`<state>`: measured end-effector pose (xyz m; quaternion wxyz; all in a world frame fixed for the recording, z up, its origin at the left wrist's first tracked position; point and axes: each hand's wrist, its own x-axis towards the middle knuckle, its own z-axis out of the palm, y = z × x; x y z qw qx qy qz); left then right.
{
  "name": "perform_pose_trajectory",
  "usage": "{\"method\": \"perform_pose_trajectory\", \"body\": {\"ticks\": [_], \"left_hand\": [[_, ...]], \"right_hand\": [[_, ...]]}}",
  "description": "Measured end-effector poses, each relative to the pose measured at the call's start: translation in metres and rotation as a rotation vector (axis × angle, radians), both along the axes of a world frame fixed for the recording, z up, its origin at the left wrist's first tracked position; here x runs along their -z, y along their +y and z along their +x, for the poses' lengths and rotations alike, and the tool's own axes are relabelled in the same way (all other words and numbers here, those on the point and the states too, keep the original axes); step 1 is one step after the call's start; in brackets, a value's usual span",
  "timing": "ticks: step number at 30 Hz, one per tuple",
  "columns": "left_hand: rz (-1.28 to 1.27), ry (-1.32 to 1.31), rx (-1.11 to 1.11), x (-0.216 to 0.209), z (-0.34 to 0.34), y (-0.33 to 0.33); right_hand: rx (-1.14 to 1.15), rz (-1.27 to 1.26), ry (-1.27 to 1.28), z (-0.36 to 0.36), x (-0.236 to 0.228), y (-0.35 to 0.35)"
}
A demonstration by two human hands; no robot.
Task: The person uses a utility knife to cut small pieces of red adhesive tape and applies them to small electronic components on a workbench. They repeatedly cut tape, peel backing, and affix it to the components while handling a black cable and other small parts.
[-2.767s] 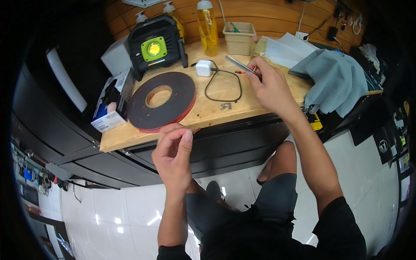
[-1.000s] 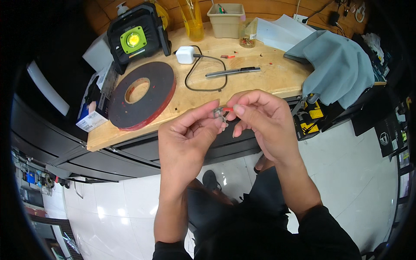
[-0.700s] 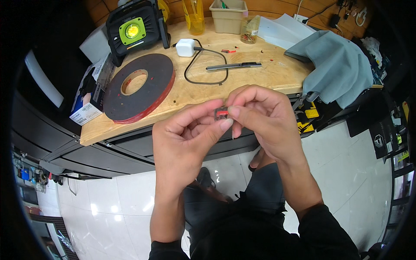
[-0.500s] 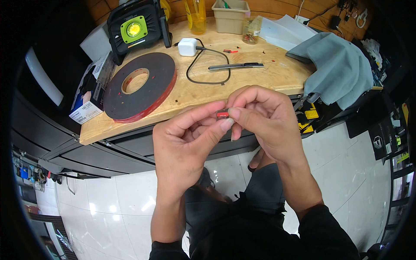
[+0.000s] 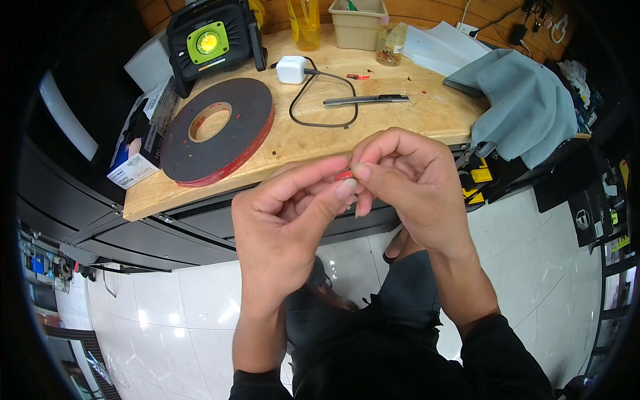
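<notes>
A small piece of red-backed tape (image 5: 345,175) sits between the fingertips of both hands, just off the workbench's front edge. My left hand (image 5: 283,220) pinches it with thumb and forefinger. Thumb and fingers of my right hand (image 5: 410,180) close on its right end; those fingertips hide part of it. On the bench to the left lies a large roll of dark grey tape (image 5: 257,120) with a red edge. Beyond my hands rests a slim utility knife (image 5: 367,99), and red scraps (image 5: 358,77) are scattered behind it.
The wooden workbench (image 5: 413,120) carries a white charger cube (image 5: 291,69) with a looped black cable, a work light (image 5: 210,43), a glove box (image 5: 137,157), a beige bin (image 5: 360,28) and a small jar (image 5: 391,47). A grey cloth (image 5: 517,100) hangs over the right edge.
The tape piece has turned between my fingertips: its red face showed flat with a dark edge before and now looks narrower. Both hands stay in nearly the same place.
</notes>
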<state>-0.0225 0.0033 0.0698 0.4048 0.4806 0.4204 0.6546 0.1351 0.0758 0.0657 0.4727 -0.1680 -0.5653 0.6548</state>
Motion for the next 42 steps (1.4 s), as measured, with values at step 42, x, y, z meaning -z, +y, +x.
{"method": "perform_pose_trajectory", "body": {"ticks": [42], "left_hand": [[0.027, 0.038, -0.022, 0.0021, 0.0020, -0.0008]], "right_hand": [[0.000, -0.006, 0.050, 0.0002, 0.0033, -0.0015]]}}
